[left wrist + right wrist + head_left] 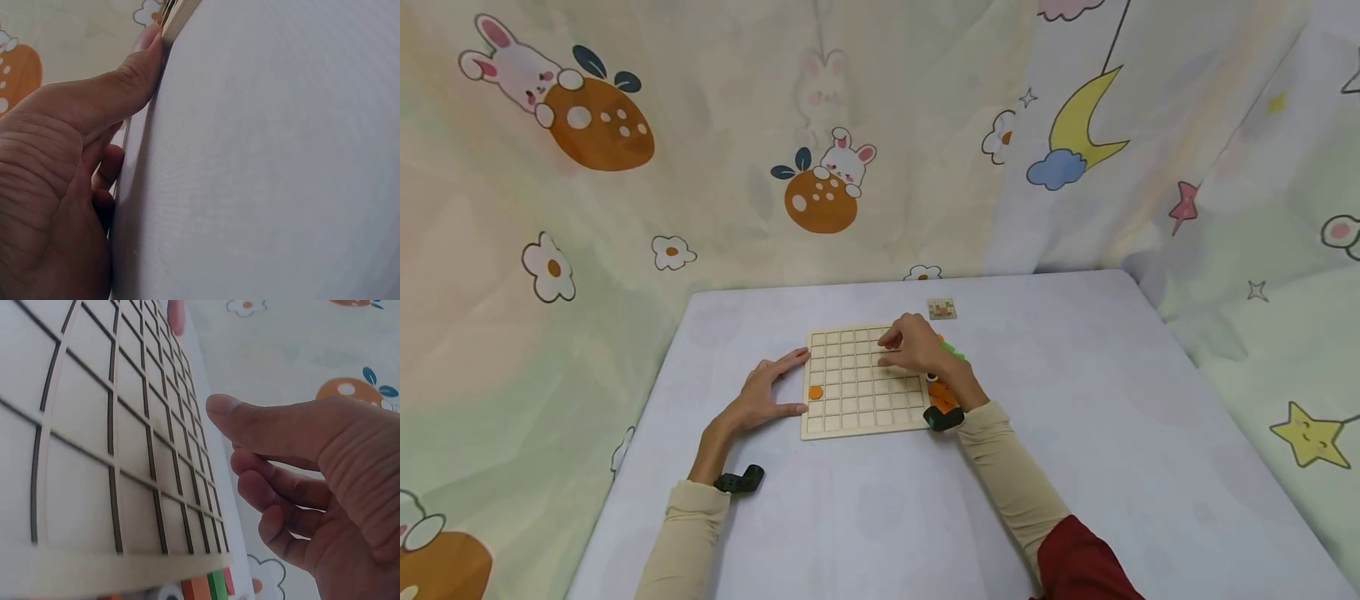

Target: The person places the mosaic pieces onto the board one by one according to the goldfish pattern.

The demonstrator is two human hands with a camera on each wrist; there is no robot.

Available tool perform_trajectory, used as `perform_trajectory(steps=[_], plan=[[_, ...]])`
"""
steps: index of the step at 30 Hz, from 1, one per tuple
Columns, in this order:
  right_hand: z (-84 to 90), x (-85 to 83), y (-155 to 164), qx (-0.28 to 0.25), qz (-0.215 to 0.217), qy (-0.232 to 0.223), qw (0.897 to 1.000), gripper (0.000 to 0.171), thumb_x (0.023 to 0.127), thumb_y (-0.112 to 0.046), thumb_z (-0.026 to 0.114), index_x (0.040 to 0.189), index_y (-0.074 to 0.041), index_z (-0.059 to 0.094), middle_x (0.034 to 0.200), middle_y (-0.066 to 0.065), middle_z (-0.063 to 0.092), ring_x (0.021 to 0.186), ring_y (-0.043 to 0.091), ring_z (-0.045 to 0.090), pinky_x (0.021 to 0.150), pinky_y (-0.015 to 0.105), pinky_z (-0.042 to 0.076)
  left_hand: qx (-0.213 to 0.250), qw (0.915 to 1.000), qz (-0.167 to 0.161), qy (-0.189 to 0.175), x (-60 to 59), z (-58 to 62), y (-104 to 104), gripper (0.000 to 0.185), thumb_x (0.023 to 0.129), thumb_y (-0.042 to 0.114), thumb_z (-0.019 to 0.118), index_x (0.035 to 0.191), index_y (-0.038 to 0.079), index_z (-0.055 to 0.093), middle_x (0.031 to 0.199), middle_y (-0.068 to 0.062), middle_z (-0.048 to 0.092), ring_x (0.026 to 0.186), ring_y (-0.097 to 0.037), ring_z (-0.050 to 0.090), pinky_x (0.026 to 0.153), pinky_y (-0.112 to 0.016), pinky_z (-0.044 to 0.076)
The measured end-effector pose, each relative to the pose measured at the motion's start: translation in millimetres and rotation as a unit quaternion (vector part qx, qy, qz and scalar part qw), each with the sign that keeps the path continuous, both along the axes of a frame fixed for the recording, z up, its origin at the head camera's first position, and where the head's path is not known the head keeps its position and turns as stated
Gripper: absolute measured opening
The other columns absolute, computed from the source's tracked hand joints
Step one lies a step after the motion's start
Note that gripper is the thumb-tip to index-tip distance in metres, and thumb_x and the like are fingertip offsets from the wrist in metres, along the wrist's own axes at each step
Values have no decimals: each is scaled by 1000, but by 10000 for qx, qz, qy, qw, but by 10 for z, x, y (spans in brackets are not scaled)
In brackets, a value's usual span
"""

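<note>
A pale wooden grid board [857,396] lies flat on the table. One orange round piece [816,392] sits in a cell near its left edge. My left hand [762,396] rests at the board's left side, thumb and fingers spread apart with their tips at the edge. In the left wrist view, the thumb [140,69] meets the board's corner. Over the upper right part of the board hovers my right hand [917,343], thumb and forefinger apart. The right wrist view shows its fingers [256,487] loosely bent, with nothing seen between them and the thumb.
Coloured pieces, among them orange ones [942,397] and a green one [217,585], lie along the board's right edge, partly covered by my right arm. A small patterned card [942,308] lies behind the board. Printed cloth [715,167] hangs around the white table [1075,358].
</note>
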State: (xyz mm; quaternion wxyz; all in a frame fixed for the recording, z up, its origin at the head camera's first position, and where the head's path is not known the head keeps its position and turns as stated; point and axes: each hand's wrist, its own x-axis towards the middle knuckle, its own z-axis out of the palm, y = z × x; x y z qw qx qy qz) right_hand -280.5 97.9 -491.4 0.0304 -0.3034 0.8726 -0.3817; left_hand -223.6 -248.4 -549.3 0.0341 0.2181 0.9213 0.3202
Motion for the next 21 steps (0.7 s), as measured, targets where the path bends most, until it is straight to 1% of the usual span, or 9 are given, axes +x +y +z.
perform_trajectory(steps=[3,7,10,14,19,21], plan=[[-10,2,101,11,-146,-4,9999,32,79,-13,86,105,2,78,103,19,77,89,30,70,79,39,57,-13,10000,12,-26,11,10,9,98,73,51,86,156,26,39,166,7,31,102,-15,40,87,-36,29],[-6,5,235,40,-449,-119,9989,33,79,-14,86,107,1,77,104,17,75,90,28,66,81,41,54,-21,10000,2,-29,10,10,12,98,74,51,86,156,25,39,167,7,30,102,-15,40,87,-36,29],[-14,-10,320,94,-615,-72,9980,33,80,-16,86,107,1,77,103,16,75,91,27,67,82,42,54,-24,10000,16,-36,9,6,5,99,74,52,86,156,25,39,167,7,30,102,-15,40,87,-36,29],[-40,-43,420,91,-736,42,9972,32,78,-15,87,104,1,78,101,17,76,91,30,68,83,44,55,-2,10000,49,-63,17,19,9,99,73,53,86,156,26,39,167,8,30,101,-15,39,86,-37,28],[-76,-65,558,80,-940,77,9955,33,77,-16,88,104,1,78,98,14,75,86,27,65,77,39,53,12,10000,8,43,14,4,11,99,73,52,86,156,25,39,166,6,31,101,-14,39,85,-36,28],[-89,-76,618,76,-1090,85,9940,33,77,-16,88,104,1,79,96,14,75,84,27,65,74,37,53,36,10000,-26,85,12,-4,12,99,73,51,86,156,24,39,166,4,32,100,-15,39,84,-36,28]])
